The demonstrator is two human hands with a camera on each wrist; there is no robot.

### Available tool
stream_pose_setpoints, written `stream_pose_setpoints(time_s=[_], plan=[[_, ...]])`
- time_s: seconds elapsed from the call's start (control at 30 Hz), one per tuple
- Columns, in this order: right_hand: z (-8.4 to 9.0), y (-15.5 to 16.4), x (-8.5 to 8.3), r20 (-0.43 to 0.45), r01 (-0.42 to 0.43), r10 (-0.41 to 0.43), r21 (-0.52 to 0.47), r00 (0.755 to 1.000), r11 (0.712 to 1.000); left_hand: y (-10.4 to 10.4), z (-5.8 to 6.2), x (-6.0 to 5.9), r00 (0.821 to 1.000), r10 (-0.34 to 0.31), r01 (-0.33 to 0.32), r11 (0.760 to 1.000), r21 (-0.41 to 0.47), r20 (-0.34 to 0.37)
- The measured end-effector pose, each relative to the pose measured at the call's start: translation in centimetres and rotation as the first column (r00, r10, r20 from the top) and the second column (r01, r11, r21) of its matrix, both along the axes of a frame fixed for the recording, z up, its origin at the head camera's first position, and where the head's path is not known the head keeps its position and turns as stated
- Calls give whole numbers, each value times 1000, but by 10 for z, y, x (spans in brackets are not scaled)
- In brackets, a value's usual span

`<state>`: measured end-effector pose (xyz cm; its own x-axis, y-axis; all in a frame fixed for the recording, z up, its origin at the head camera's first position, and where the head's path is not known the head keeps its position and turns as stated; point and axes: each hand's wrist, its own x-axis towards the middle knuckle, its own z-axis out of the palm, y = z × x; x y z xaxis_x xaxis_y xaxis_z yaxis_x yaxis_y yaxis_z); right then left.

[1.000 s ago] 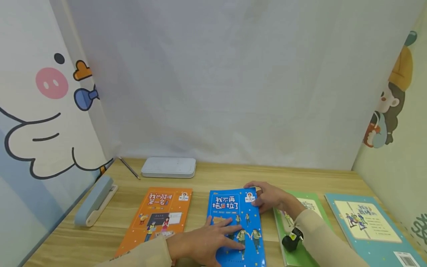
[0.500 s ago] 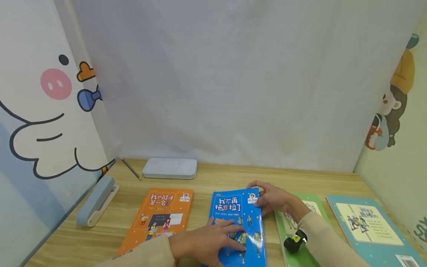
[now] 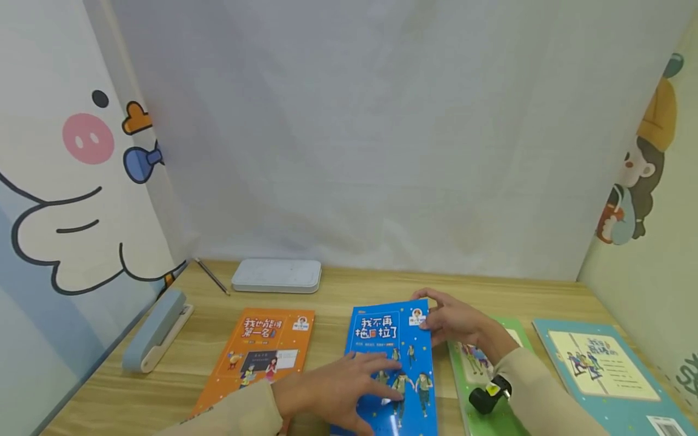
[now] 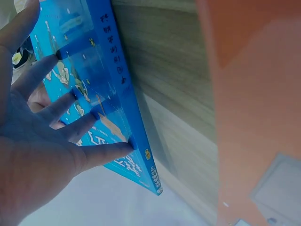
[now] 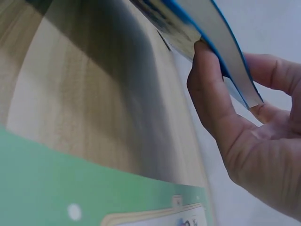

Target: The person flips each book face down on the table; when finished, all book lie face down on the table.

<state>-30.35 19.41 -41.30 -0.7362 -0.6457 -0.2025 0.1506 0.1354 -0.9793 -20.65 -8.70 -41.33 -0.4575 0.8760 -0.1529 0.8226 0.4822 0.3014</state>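
Note:
A blue paperback book [image 3: 406, 345] with cartoon children on its cover is in the middle of the head view, its far end raised. My right hand [image 3: 458, 321] pinches its far right corner; the right wrist view shows the thumb and fingers [image 5: 209, 80] on opposite covers, with a gap above the table. Spread over the cover is my left hand [image 3: 338, 384], palm down. In the left wrist view its straight fingertips lie at the cover of the blue book [image 4: 103, 52], whose spine faces the orange book [image 3: 262, 357].
A green book [image 3: 469, 387] lies under the right forearm, with a teal book [image 3: 600, 363] farther right. A grey-white flat case [image 3: 276, 275] and a pencil [image 3: 211, 275] lie at the back. The blue-and-white stapler [image 3: 158, 330] is at far left. A curtain [image 3: 382, 151] hangs behind the table.
The blue book's far end has risen and shifted slightly right, with my right hand gripping its corner. My left hand stays over the cover. The other books have not moved.

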Motion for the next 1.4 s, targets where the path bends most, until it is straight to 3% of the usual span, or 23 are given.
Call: stream_pose_setpoints(time_s=[0.2,0.43,0.57,0.7,1.0,1.2,1.4], plan=[[8,5,-2,-59,21,-23,-21,998,1000,4,4,-2,998,31,-30,999,17,-60],[22,9,-1,-113,75,-79,-33,990,997,9,10,-5,987,90,-78,992,96,-131],[30,9,2,-140,140,-143,-34,980,990,14,11,-5,977,146,-120,979,167,-158],[39,8,6,-142,209,-214,-51,966,977,19,12,-4,973,186,-149,958,247,-134],[52,8,13,-71,336,-348,-145,935,931,31,14,0,971,214,-157,909,387,-108],[55,3,16,33,415,-418,-214,908,884,39,8,1,943,278,-180,889,420,-185],[61,0,21,62,466,-465,-232,883,854,41,5,3,937,311,-186,831,523,-160]])
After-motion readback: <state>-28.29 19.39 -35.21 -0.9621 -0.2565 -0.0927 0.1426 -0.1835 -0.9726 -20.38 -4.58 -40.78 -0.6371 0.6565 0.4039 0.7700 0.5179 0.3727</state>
